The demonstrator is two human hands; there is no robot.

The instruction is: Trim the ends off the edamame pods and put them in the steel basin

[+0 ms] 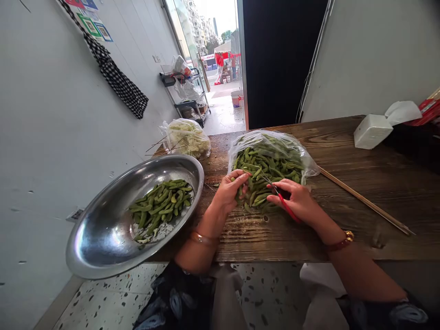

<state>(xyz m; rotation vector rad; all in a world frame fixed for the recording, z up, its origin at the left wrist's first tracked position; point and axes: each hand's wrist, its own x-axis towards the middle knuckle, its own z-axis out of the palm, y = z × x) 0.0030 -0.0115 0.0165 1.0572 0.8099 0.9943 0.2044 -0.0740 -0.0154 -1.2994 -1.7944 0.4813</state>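
Observation:
Green edamame pods (271, 160) spill from a clear plastic bag (285, 140) onto the wooden table. In front of them, my left hand (232, 190) is closed, pinching a pod between thumb and fingers, with more green showing under the fingers. My right hand (295, 199) grips red-handled scissors (288, 206), whose blades point left toward the pinched pod. Whether the blades touch that pod I cannot tell. To the left, a large steel basin (103, 224) holds a heap of pods (163, 204) on its right side.
Behind the basin sits a bag of pale vegetables (187, 140). Thin wooden sticks (364, 199) lie across the table (343, 247) at right. A tissue pack (373, 131) stands at the back right. Beyond the table are a cart (187, 89) and a glass doorway.

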